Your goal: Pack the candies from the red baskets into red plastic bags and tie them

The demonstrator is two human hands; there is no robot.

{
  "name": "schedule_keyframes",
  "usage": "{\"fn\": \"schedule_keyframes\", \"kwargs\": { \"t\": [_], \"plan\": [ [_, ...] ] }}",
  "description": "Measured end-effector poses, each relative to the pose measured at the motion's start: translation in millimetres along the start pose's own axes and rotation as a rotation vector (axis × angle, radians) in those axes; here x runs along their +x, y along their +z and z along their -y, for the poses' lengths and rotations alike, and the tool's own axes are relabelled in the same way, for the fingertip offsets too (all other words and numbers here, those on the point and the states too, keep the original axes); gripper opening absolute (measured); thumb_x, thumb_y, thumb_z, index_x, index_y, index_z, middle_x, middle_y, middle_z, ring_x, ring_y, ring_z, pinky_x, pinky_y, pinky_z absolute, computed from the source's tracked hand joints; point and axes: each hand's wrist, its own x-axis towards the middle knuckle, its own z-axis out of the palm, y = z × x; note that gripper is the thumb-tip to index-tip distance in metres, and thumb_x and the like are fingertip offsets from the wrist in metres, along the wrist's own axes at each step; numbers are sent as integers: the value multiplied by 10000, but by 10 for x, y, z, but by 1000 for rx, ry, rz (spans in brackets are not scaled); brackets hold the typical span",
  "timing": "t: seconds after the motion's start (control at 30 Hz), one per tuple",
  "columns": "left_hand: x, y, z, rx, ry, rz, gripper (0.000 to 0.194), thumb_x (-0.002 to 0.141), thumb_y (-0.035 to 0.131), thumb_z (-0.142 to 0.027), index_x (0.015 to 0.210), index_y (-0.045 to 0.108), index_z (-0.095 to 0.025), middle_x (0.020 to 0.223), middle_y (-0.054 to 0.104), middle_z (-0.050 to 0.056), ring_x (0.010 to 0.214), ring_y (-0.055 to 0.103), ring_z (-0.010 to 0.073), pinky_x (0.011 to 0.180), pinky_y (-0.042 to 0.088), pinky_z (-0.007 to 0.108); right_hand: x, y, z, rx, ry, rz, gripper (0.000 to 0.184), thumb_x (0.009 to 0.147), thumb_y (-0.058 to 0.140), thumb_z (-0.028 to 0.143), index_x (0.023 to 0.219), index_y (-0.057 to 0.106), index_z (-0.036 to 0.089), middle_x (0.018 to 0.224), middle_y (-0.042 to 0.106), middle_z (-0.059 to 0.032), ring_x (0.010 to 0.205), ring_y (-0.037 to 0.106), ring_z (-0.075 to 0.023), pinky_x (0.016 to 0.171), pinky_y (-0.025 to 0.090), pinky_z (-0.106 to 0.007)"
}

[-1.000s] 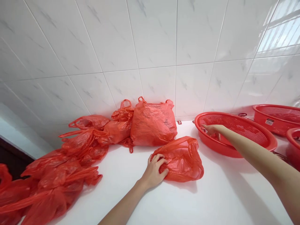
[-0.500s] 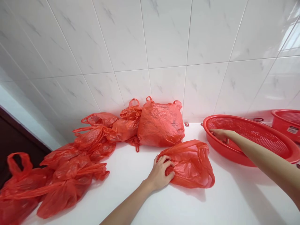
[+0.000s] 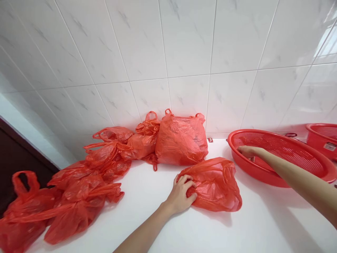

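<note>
My left hand [image 3: 183, 193] curls its fingers round the near-left rim of a red plastic bag [image 3: 213, 186]. This bag lies on the white table with its mouth spread towards me, and its inside looks bare. At the right, my right hand [image 3: 249, 151] reaches down into a large red perforated basket [image 3: 279, 181], by its left inner wall. Its fingers point down and are bent together; whatever is between them is hidden. Behind the open bag, a full red plastic bag [image 3: 181, 140] leans on the tiled wall.
Several filled, knotted red bags [image 3: 79, 200] crowd the left side of the table [image 3: 147, 196]. A second red basket [image 3: 322, 138] stands at the far right. One small red packet [image 3: 210, 140] lies by the tiled wall [image 3: 189, 95].
My right hand has moved slightly to the right and turned within the basket, its fingertips less visible. My left hand keeps its hold on the bag. The view has shifted a little.
</note>
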Motion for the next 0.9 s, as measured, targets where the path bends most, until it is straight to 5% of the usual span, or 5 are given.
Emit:
{"fn": "schedule_keyframes", "kwargs": {
  "t": [0.17, 0.37, 0.6, 0.73, 0.9],
  "plan": [
    [1, 5, 12, 12, -2, 0, 208, 800, 644, -138, 984, 671, -231, 1208, 630, 80, 1205, 591, 287, 1166, 297, 593, -46, -95, 17, 4, 30, 198, 259, 981, 626, 340, 1154, 645, 148, 1081, 685, -55, 869, 681, -164, 747, 598, -340],
    [16, 10, 32, 57, 15, -6, 193, 798, 639, -145, 971, 670, -226, 1207, 638, 76, 1207, 603, 294, 1152, 330, 593, -239, -369, -104, 246, -108, 71, 237, 746, 808, 226, 688, 589, 156, 614, 618, 7, 629, 657, -149, 643, 570, -280],
    [23, 3, 39, 94, 61, -21, 173, 822, 615, -172, 976, 671, -231, 1198, 644, 69, 1190, 610, 279, 1150, 341, 583, -831, -596, 245, 580, -515, -52, 396, 554, 878, 412, 787, 652, 185, 714, 645, 4, 698, 677, -193, 741, 565, -337],
    [22, 11, 36, 111, 52, -12, 179, 822, 621, -196, 987, 677, -238, 1196, 641, 62, 1194, 604, 275, 1184, 268, 612, -1165, -426, 727, 355, -794, 53, 361, 664, 825, 435, 871, 696, 169, 830, 662, -19, 722, 626, -162, 704, 500, -296],
    [24, 21, 29, 106, 33, 7, 217, 820, 634, -201, 1026, 687, -243, 1235, 639, 69, 1239, 574, 290, 1192, 219, 644, -1270, 105, 1215, -13, -1034, 42, 282, 697, 807, 404, 764, 671, 167, 844, 594, -3, 748, 539, -137, 674, 429, -247]
  ]
}}
